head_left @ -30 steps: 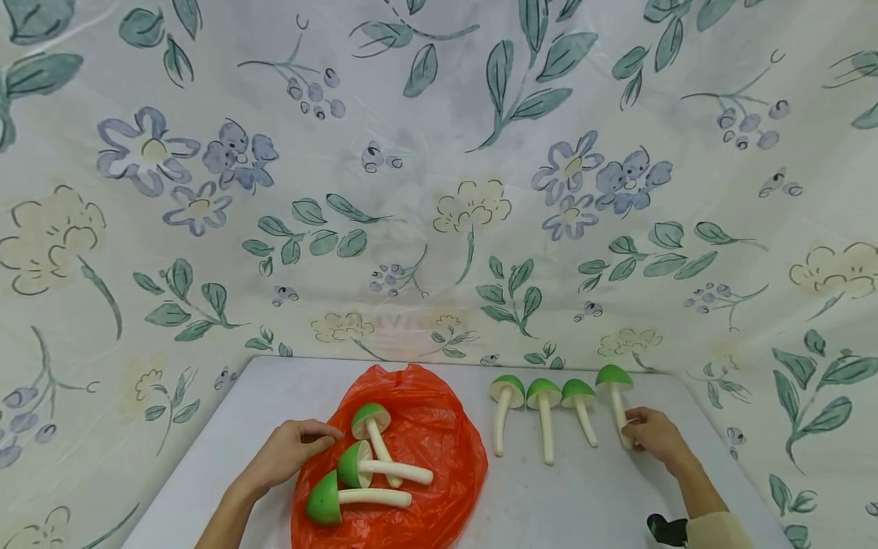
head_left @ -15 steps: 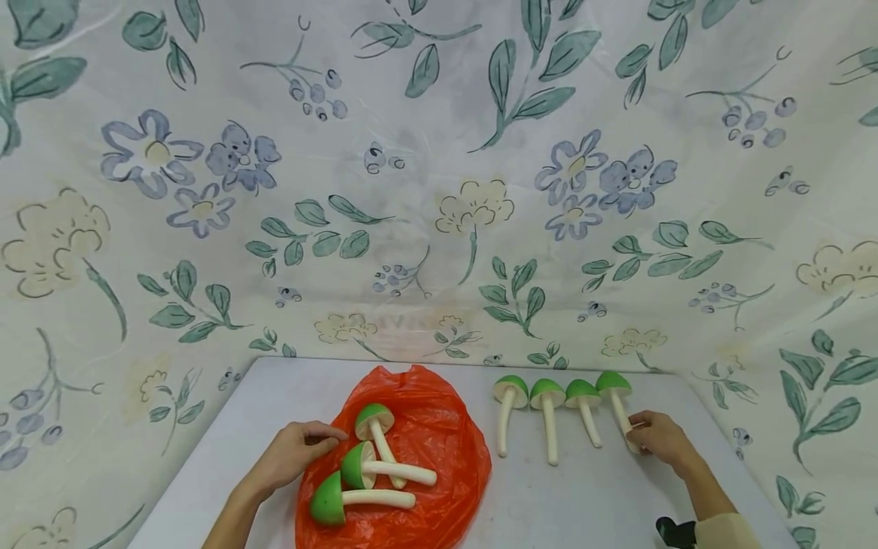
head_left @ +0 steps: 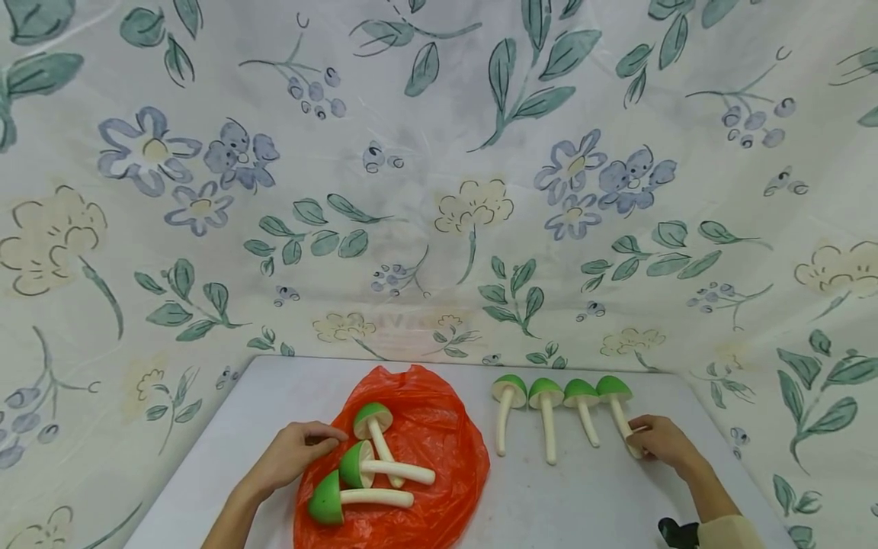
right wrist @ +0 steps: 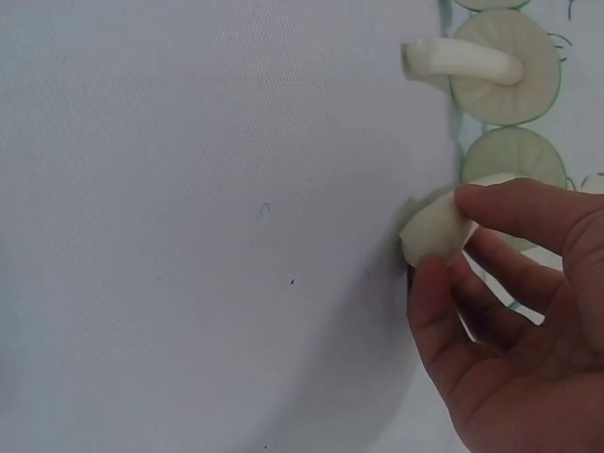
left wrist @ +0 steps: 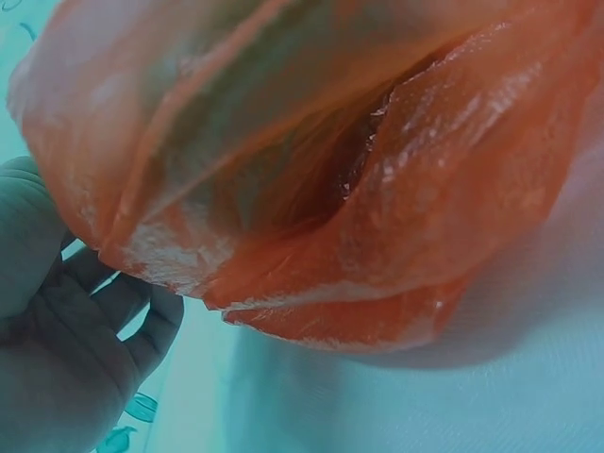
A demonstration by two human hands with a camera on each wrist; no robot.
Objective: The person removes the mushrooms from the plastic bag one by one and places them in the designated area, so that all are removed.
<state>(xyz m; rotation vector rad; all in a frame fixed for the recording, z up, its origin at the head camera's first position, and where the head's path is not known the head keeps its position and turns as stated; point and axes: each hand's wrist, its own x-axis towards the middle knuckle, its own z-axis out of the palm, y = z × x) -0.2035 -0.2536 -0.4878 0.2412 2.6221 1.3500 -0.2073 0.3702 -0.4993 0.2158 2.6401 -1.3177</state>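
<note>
Several model mushrooms with green caps and pale stems lie in two groups. My right hand (head_left: 660, 441) pinches the stem end of the rightmost mushroom (head_left: 620, 412) between thumb and fingers; the right wrist view shows this stem (right wrist: 439, 231) close up. Left of it lie three more mushrooms in a row, the nearest being a shorter-stemmed mushroom (head_left: 581, 412). My left hand (head_left: 291, 457) holds the left edge of a red plastic bag (head_left: 453, 488), its fingertips partly hidden by the bag in the left wrist view. Three mushrooms rest on the bag, including the lowest mushroom (head_left: 360, 499).
The white table (head_left: 549, 503) ends at the back against a floral-patterned curtain (head_left: 439, 252). A dark object (head_left: 677, 532) shows by the right sleeve (head_left: 730, 531).
The right hand has drawn the rightmost mushroom slightly toward me and set its cap level with and against the row. The left hand and bag stay nearly still.
</note>
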